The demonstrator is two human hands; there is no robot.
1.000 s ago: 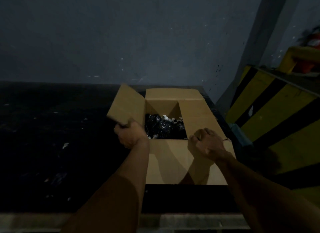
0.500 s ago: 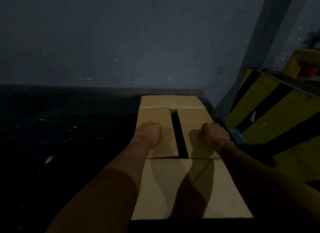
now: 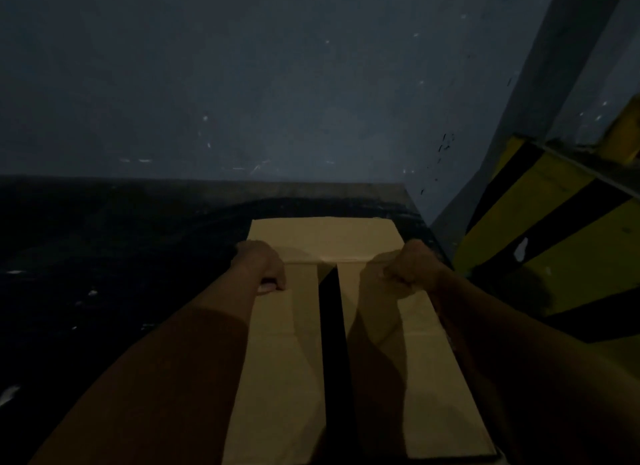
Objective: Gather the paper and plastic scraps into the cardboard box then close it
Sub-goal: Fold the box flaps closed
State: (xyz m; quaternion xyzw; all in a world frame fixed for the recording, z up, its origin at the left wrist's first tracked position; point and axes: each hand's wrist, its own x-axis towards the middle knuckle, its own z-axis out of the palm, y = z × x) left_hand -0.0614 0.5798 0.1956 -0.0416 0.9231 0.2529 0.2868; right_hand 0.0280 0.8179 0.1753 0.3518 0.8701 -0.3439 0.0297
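Two hands, one cardboard box

Cardboard box: one. Folded-down top flaps visible: three — far flap, left flap, right flap. Dark gap between left and right flaps: one. Hands: two, left hand, right hand. Yellow-and-black striped barrier: one. Small pale specks on dark floor: several, exact count unclear.

A plain brown cardboard box sits on the dark floor close to the wall, its long side flaps folded flat over the top. A narrow dark gap runs between the two flaps, and the far flap lies flat across their ends.
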